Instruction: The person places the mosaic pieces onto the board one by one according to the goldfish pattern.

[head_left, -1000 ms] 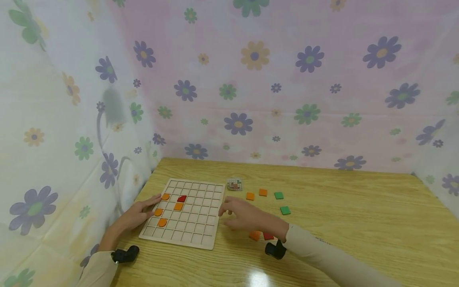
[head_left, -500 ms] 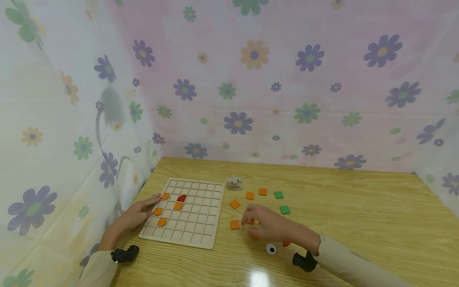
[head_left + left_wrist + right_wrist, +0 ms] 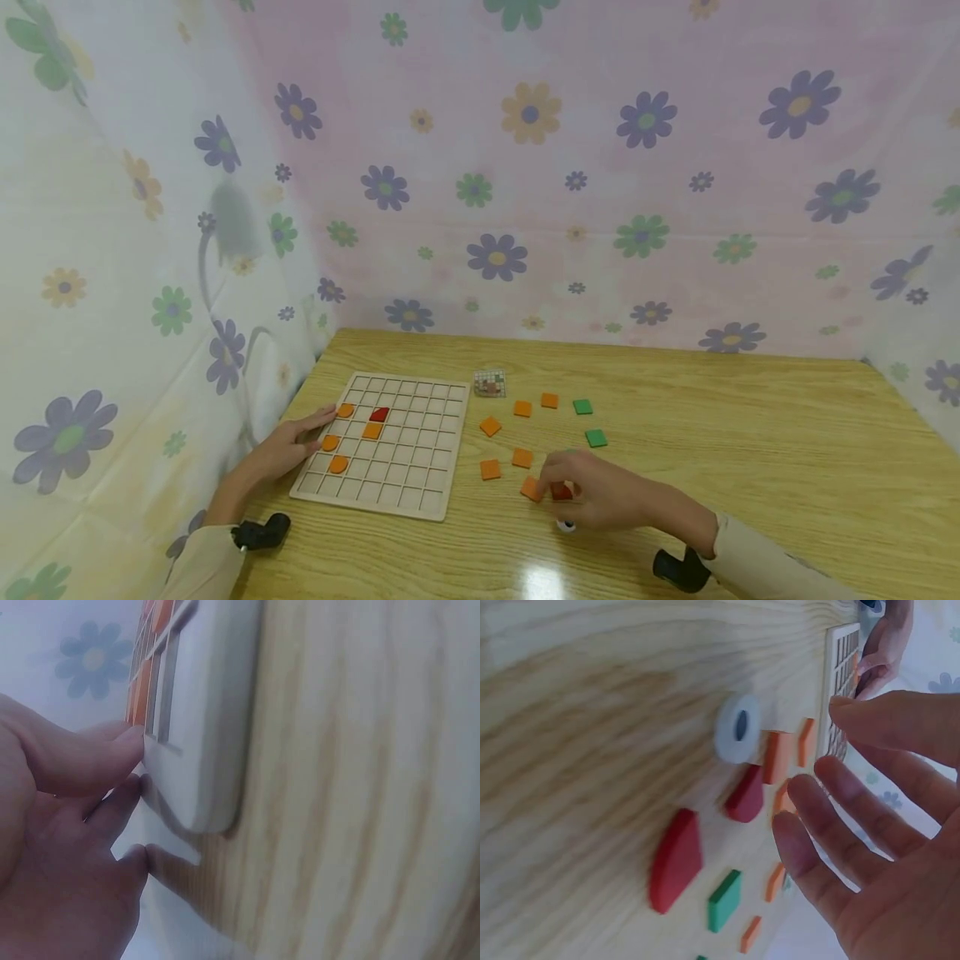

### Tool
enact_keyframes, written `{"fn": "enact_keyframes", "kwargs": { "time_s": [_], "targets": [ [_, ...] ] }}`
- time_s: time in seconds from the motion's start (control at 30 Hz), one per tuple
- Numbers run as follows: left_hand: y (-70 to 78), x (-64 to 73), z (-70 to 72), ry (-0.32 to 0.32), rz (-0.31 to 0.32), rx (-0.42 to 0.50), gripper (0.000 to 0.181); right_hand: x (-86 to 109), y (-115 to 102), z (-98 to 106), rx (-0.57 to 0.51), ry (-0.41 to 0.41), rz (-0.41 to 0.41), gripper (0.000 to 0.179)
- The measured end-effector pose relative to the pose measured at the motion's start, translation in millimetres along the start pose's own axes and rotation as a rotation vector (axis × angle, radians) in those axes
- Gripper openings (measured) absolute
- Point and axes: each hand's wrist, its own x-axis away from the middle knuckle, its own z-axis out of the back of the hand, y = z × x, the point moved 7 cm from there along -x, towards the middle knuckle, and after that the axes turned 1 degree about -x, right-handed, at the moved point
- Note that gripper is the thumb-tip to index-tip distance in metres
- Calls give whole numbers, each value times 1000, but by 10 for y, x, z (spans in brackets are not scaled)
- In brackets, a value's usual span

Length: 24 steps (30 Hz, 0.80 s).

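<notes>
The worktop (image 3: 750,442) before me shows wood grain under a glossy sheen; the grid board (image 3: 408,454) looks like smooth, pale wood, the orange tiles (image 3: 490,469) matt, the floral backdrop (image 3: 570,217) creased cloth.

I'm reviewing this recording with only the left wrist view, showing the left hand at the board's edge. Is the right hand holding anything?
Observer: No, the right wrist view shows nothing in the right hand.
Reviewer: Any green pieces out of my sight?
Observer: Two green squares show on the table, right of the board in the head view.
Reviewer: Anything red on the board?
Observer: One red piece, in the cell just beyond an orange square.
</notes>
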Motion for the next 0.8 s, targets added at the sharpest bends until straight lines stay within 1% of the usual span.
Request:
{"fn": "enact_keyframes", "kwargs": {
  "time_s": [0.23,0.43,0.5,0.67,0.8],
  "targets": [
    [23,-3,3,2,-1,0,54,155,33,-49,-72,-18,61,31],
    [22,-3,5,4,3,-19,53,205,46,-125,-135,7,133,26],
    [22,-3,5,4,4,-23,53,211,43,-156,-152,11,145,28],
    [15,3,3,5,-2,-22,53,205,17,-222,-142,9,161,39],
    [6,3,2,5,-3,-15,53,203,-3,-275,-120,17,195,42]
  ]
}}
